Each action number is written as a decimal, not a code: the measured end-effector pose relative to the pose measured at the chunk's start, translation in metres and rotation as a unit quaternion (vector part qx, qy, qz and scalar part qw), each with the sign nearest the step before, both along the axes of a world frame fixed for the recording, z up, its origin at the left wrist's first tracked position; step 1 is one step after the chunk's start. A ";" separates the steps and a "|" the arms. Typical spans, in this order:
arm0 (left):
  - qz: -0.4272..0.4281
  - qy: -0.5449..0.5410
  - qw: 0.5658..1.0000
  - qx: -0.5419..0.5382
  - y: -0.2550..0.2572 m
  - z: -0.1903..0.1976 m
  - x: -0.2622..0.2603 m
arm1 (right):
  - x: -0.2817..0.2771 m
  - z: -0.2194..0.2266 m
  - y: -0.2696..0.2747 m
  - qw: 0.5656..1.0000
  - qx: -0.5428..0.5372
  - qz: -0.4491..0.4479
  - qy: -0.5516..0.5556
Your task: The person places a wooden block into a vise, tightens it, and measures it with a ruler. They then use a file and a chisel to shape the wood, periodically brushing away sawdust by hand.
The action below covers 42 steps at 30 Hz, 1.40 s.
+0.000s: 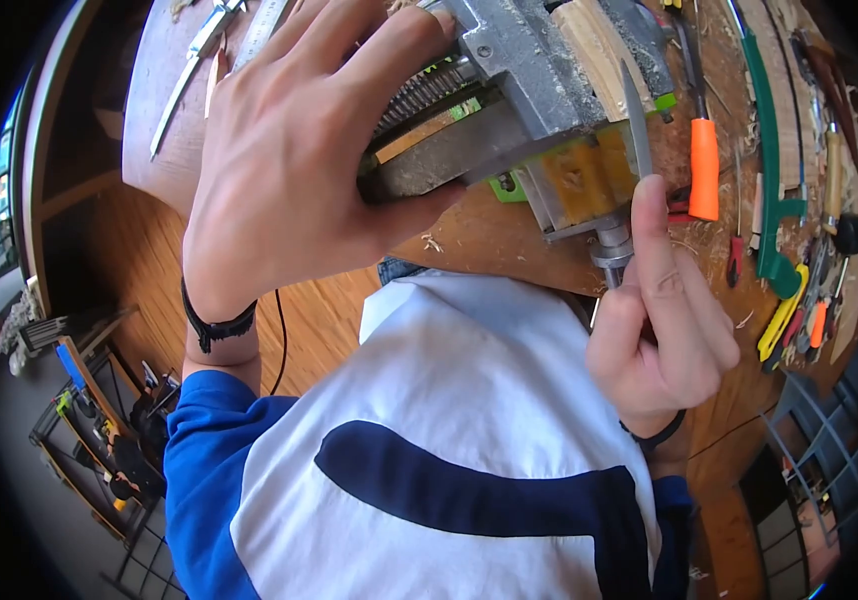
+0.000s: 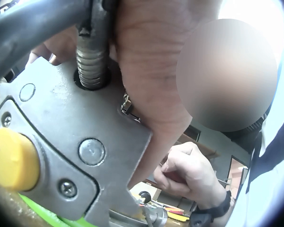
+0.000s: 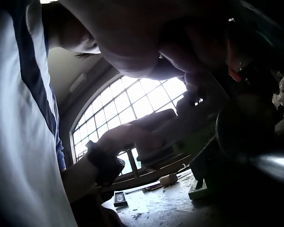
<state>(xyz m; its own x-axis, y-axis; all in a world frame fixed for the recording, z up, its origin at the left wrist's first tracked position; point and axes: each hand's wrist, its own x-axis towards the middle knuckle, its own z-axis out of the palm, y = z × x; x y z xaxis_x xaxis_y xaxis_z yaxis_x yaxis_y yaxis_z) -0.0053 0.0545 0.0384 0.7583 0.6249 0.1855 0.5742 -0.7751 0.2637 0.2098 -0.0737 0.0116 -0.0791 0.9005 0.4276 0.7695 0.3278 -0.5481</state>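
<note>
A grey bench vise (image 1: pixel 549 75), dusted with sawdust, holds a strip of pale wood (image 1: pixel 599 60) in its jaws. My left hand (image 1: pixel 284 150) grips the vise's sliding end, thumb along the near side and fingers spread over the far side by the threaded screw. In the left wrist view the vise's end plate (image 2: pixel 57 118) shows a yellow knob. My right hand (image 1: pixel 664 330) holds a slim, pointed grey file (image 1: pixel 637 125), index finger stretched along it. Its tip lies beside the wood in the head view; the handle is mostly hidden in the fist.
An orange-handled tool (image 1: pixel 704 170) lies right of the vise, with a green saw frame (image 1: pixel 771 200) and a yellow cutter (image 1: pixel 787 315) farther right. Calipers (image 1: pixel 194 65) lie at the upper left. Wood shavings are scattered over the bench (image 1: pixel 479 240).
</note>
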 end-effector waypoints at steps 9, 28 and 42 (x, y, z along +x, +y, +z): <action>-0.006 -0.012 1.000 0.010 0.001 -0.001 0.000 | -0.004 0.011 0.008 0.999 -0.020 -0.004 -0.030; -0.005 0.003 1.000 0.010 0.001 0.001 0.001 | -0.004 0.015 0.014 0.999 -0.033 0.002 -0.031; -0.023 -0.001 0.999 0.026 0.003 -0.001 -0.005 | -0.005 0.014 0.010 0.998 -0.037 -0.018 -0.044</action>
<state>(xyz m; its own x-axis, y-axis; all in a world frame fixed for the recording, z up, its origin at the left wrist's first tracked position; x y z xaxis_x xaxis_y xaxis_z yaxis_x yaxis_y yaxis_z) -0.0105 0.0578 0.0377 0.7858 0.5790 0.2173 0.5372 -0.8132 0.2238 0.2045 -0.0642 0.0255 -0.0796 0.9326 0.3519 0.8262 0.2593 -0.5002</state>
